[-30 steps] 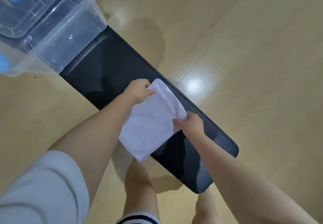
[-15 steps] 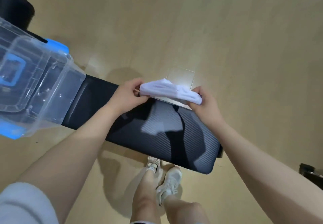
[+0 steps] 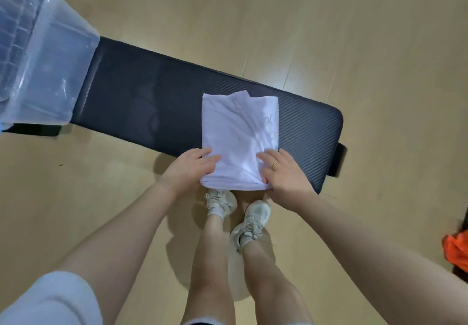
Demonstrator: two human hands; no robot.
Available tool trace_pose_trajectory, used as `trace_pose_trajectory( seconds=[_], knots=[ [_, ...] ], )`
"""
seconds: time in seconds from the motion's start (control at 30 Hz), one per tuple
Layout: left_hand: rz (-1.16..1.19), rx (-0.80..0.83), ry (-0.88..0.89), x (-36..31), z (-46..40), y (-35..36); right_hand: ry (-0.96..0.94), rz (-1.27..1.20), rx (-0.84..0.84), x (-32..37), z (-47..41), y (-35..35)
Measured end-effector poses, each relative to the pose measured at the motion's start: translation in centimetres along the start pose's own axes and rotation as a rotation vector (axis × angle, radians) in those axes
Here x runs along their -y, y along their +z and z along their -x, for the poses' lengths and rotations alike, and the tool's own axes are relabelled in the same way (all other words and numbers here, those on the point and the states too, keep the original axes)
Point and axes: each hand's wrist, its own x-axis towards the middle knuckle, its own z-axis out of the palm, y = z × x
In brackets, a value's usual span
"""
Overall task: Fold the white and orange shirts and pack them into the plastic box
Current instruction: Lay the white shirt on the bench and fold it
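While both hands hold white shirt (image 3: 240, 132) | plastic box (image 3: 45, 53) left | orange shirt (image 3: 457, 251) right

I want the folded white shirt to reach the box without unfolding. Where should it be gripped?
Probably by its two long side edges, near the end that overhangs the black padded bench, where the left hand and right hand already sit. Pinching all layers of the folded white shirt from both sides should keep the stack together.

The white shirt (image 3: 240, 137) is folded into a neat rectangle, lying flat across the right end of the bench (image 3: 141, 104), its near edge overhanging. The orange shirt (image 3: 457, 251) lies crumpled off the bench, far right. The clear plastic box (image 3: 43, 53) stands on the bench's left end.
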Motion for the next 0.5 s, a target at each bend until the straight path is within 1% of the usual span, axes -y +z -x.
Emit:
trace_pose_trajectory(
  seconds=[0.03,0.07,0.1,0.13,0.17,0.2,0.23,0.3,0.33,0.4,0.5],
  knots=[
    [0.115,-0.012,-0.049,-0.5,0.5,0.2,-0.049,0.02,0.026,0.0,0.4,0.2],
    [0.253,-0.032,-0.147,-0.8,0.9,0.2,-0.061,-0.024,0.062,0.0,0.7,0.1],
    [0.415,-0.051,-0.285,-1.0,1.3,0.0,-0.02,-0.149,0.093,0.1,0.9,-0.3],
    [0.618,-0.051,-0.403,-1.1,1.6,-0.3,0.079,-0.313,0.114,0.2,1.1,-1.0],
    [0.807,-0.102,-0.471,-1.2,1.7,-0.7,0.218,-0.511,0.133,0.3,1.0,-1.8],
    [0.953,-0.173,-0.508,-1.2,1.6,-1.2,0.359,-0.672,0.108,0.2,0.7,-2.3],
    [1.045,-0.218,-0.521,-1.0,1.6,-1.8,0.461,-0.782,0.028,0.0,0.3,-3.0],
    [1.123,-0.267,-0.535,-0.9,0.8,-2.8,0.565,-0.931,-0.153,-0.5,-0.7,-4.0],
    [1.133,-0.29,-0.545,-0.9,0.3,-3.2,0.587,-0.993,-0.201,-0.9,-1.4,-4.5],
    [1.169,-0.333,-0.549,-1.0,-1.0,-4.0,0.619,-1.068,-0.247,-1.4,-2.8,-4.9],
    [1.212,-0.39,-0.525,-0.6,-3.1,-4.9,0.693,-1.037,-0.326,-1.9,-5.0,-4.8]
  ],
)
